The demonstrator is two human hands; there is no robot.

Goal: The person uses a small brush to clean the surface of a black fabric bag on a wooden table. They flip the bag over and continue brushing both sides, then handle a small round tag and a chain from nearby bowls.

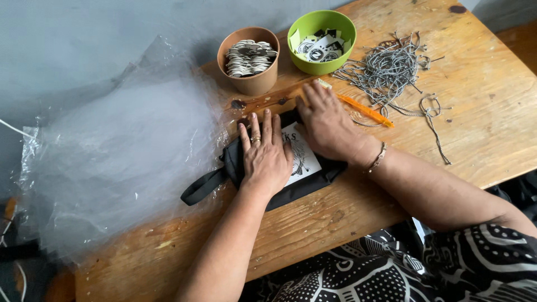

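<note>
Item: folded black fabric bag (305, 185) with white printed card (300, 157), lying flat near the wooden table (481, 112) front edge.

I saw the left hand (265, 159) and right hand (330, 126) both spread open, palms pressing it down, gripping nothing. I judged it light, soft, limp, not fragile; best taken by a folded edge or the strap (202, 188) sticking out leftward.
</note>
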